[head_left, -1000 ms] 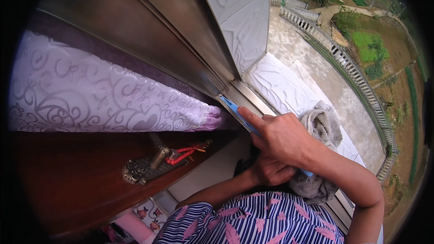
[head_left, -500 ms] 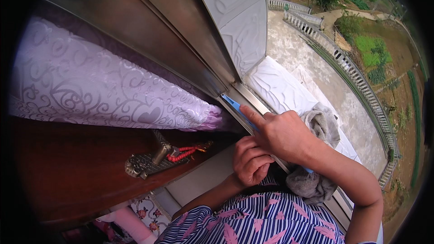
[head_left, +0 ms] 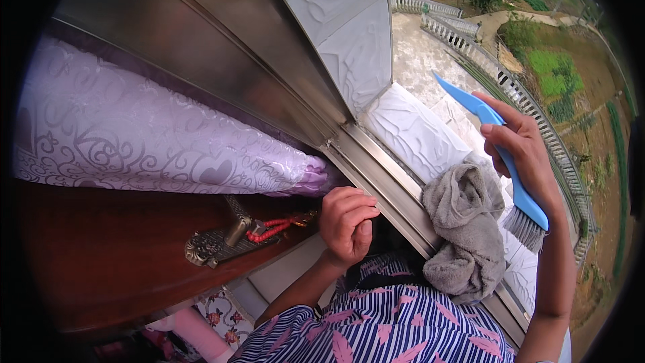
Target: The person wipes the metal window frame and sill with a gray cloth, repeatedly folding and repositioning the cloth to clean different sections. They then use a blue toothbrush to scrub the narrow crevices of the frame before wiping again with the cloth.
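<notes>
My right hand [head_left: 521, 141] is raised out past the window opening, its fingers wrapped round a blue gap-cleaning brush [head_left: 517, 173]. The brush's pointed scraper end faces up and left, and its grey bristles hang near my wrist. My left hand [head_left: 348, 223] is curled with nothing visible in it, fingertips at the inner edge of the metal window track [head_left: 383, 175]. A crumpled grey cloth [head_left: 467, 228] lies across the track and outer sill, between my two hands.
White embossed tiles [head_left: 403, 128] line the outer sill. At the left are a sliding window frame [head_left: 222, 33], a gathered lilac curtain [head_left: 154, 128] and a dark wooden door [head_left: 101, 255]. Red beads [head_left: 272, 228] hang by its metal handle [head_left: 238, 228]. Outside, a balustrade [head_left: 524, 104] edges a paved yard.
My right hand has lifted the brush out of the track corner and swung it right, outside the window. My left hand has shifted slightly left. The whole grey cloth now shows.
</notes>
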A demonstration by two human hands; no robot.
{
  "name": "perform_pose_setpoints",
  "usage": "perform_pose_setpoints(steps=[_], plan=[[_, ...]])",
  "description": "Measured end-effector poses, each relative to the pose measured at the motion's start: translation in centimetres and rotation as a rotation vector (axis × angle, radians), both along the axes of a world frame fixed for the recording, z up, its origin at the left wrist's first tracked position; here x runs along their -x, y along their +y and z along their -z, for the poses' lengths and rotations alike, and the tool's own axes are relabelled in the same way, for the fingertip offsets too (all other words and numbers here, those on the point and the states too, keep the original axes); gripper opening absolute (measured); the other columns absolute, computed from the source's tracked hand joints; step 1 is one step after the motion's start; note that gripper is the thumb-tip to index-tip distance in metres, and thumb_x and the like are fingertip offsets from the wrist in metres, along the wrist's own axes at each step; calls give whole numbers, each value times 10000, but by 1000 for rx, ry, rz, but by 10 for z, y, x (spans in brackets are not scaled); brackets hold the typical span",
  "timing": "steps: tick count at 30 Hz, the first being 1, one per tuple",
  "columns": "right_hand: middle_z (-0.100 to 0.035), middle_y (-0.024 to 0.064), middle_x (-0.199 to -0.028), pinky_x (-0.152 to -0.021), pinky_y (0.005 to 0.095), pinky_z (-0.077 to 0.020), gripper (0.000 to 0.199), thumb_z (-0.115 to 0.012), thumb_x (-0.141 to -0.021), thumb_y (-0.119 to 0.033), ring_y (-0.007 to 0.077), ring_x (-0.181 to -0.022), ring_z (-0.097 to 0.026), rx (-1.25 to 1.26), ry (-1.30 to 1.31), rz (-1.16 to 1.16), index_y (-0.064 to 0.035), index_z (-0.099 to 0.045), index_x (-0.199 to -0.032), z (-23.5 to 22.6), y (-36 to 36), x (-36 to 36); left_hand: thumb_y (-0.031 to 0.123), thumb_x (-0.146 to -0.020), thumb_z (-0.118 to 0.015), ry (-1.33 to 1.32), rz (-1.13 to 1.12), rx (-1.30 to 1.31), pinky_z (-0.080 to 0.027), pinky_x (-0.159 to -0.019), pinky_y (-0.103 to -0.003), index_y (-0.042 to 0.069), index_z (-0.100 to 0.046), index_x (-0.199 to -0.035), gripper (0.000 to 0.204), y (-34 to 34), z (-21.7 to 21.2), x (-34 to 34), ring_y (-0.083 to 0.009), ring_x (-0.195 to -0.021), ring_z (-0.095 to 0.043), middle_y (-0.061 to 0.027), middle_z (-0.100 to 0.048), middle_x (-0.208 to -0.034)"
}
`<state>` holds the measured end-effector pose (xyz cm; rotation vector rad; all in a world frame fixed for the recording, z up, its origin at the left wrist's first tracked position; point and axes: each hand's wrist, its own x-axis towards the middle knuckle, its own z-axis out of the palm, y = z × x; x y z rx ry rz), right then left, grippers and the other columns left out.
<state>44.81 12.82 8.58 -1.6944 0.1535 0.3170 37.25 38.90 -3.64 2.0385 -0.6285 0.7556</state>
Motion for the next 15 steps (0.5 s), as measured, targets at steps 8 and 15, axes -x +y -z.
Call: perform_pose_setpoints(steps=[8, 15], plan=[[-621, 259, -734, -699, 375, -509, 469, -606, -776, -133, 282, -668, -642, 213, 47, -704, 42, -602, -1210, -5, 61, -8, 187, -864, -616, -29, 495, -6, -527, -846, -431, 37, -667, -968, 189, -54, -10, 15, -280, -991, -635, -111, -675, -1060], [-628, 275, -738, -706, 452, -517, 496, -593, -755, -125, 426, -740, -639, 470, -320, -740, 41, -593, -1222, 19, 96, -19, 132, -753, -684, 33, 417, -33, -518, -728, -422, 33, -680, -858, 144, -55, -2, 9, -269, -893, -629, -89, -660, -925]])
